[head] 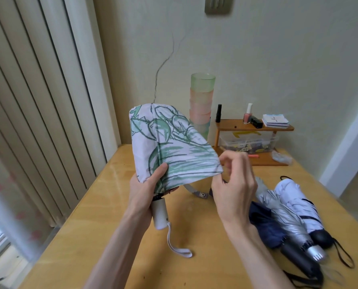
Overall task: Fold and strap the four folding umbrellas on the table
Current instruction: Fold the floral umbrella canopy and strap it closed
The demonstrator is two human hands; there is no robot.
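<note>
Gripping the umbrella in the left hand, pinching its cloth edge with the right hand, risking loose pleats bulging beyond the strap.

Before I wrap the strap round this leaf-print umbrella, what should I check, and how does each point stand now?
1. Left hand holds the leaf-print umbrella at the canopy base: ok.
2. Right hand pinches the canopy edge: ok.
3. Panels pleated tight round the shaft: not ok, the fabric spreads loose.
4. Strap hangs free under the canopy: ok.
5. Strap's mating fastener in sight: cannot tell.
6. Three other umbrellas lie on the table, apart from both hands: ok.
</note>
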